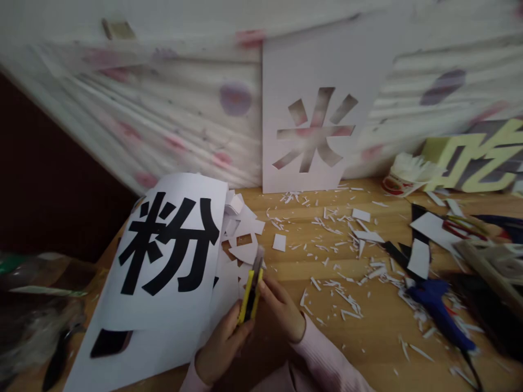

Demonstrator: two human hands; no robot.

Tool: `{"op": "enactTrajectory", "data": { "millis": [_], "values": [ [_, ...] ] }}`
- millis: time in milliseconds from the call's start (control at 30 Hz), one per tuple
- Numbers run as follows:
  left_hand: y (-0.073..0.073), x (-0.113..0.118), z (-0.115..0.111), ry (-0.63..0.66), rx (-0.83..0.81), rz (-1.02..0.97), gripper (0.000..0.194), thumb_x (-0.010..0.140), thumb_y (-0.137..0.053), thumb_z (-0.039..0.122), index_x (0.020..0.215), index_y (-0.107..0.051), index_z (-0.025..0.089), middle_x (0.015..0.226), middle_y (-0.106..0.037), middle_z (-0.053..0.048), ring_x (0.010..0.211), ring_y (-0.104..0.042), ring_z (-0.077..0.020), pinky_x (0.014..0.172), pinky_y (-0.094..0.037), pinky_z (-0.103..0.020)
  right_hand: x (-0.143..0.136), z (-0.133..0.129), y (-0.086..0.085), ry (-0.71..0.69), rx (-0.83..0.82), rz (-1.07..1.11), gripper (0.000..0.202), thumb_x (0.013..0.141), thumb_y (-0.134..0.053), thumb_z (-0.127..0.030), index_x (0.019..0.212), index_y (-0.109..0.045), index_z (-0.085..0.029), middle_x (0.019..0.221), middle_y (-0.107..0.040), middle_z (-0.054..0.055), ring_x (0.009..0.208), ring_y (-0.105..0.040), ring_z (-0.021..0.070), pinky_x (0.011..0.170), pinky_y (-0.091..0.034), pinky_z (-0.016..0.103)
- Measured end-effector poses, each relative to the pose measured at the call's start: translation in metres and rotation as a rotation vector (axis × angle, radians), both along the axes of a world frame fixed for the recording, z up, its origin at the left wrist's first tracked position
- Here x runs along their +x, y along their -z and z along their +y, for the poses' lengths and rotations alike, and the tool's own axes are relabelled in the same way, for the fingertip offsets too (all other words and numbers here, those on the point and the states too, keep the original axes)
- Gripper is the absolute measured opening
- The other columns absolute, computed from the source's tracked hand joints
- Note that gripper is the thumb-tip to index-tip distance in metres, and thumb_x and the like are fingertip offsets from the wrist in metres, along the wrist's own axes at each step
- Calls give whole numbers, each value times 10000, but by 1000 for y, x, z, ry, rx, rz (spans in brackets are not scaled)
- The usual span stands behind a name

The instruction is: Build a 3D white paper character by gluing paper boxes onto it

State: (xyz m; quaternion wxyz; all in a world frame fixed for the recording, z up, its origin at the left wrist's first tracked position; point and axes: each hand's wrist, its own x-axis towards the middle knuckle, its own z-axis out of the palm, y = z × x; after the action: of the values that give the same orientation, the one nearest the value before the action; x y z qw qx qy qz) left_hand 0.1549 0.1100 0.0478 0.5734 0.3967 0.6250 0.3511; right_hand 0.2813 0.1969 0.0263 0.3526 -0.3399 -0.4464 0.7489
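Note:
A yellow and black utility knife (pixel 250 294) points upward between my hands, its pale blade end blurred at the top. My left hand (pixel 224 340) is wrapped round its lower handle. The fingertips of my right hand (pixel 283 310) press together against the knife's upper right side. To the left lies a white sheet with a large black character (pixel 192 313), over another white sheet and several cut white pieces (pixel 249 224). A dark phone (pixel 110 343) rests on the lower sheet.
A white board with a cut-out character (pixel 281 65) leans against the curtain. White scraps litter the wooden table (pixel 286 277). At the right are a blue glue gun (pixel 441 313), a tub of scraps (pixel 402 182) and pale yellow cut letters (pixel 474 163). Plastic bags (pixel 36 316) lie left.

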Motion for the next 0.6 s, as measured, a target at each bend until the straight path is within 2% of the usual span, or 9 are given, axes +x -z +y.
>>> {"op": "enactTrajectory", "data": {
  "millis": [67,133,200,333,433,500,600],
  "values": [
    [-3,14,8,61,30,-25,534,880,-524,469,1293,-509,130,1156,-634,-152,1192,-555,-309,1056,-412,-456,3,-3,-6,48,-39,31,520,821,-586,-703,941,-595,-198,825,-713,42,718,-637,152,694,-509,290],
    [-7,28,14,63,95,-50,580,879,-524,447,1366,-453,139,1364,-527,-178,1371,-403,-311,1153,-304,-450,5,-6,-15,63,-75,92,472,851,-582,-667,932,-555,-202,726,-694,14,579,-580,121,578,-473,252],
    [-13,39,16,42,126,-83,632,880,-518,447,1423,-390,148,1468,-437,-180,1441,-303,-301,1189,-246,-446,9,-7,-25,37,-59,149,422,867,-609,-609,951,-540,-201,739,-694,10,590,-575,111,570,-456,231],
    [-26,47,14,1,118,-103,627,857,-582,425,1402,-419,162,1407,-504,-174,1357,-433,-307,1146,-340,-452,17,-11,-34,-41,30,225,350,886,-660,-476,1069,-550,-198,900,-697,21,804,-612,114,727,-463,229],
    [-27,44,12,-10,120,-98,568,779,-677,410,1281,-538,186,1248,-618,-138,1209,-566,-300,1049,-453,-429,18,-15,-30,-141,48,244,404,878,-675,-464,1154,-520,-213,977,-681,22,788,-595,105,727,-465,234],
    [-25,40,12,-28,123,-83,487,781,-648,467,1180,-596,193,1133,-667,-120,1141,-604,-297,999,-487,-421,17,-16,-26,-190,75,215,427,859,-688,-476,1150,-520,-213,990,-681,33,807,-611,125,742,-487,255],
    [-24,33,20,-69,121,28,443,842,-509,571,1039,-616,188,1011,-692,-114,1074,-628,-285,956,-500,-398,27,-13,-20,-144,240,31,348,927,-578,-466,1142,-549,-193,1071,-685,87,940,-647,187,845,-524,337]
  ]
}}
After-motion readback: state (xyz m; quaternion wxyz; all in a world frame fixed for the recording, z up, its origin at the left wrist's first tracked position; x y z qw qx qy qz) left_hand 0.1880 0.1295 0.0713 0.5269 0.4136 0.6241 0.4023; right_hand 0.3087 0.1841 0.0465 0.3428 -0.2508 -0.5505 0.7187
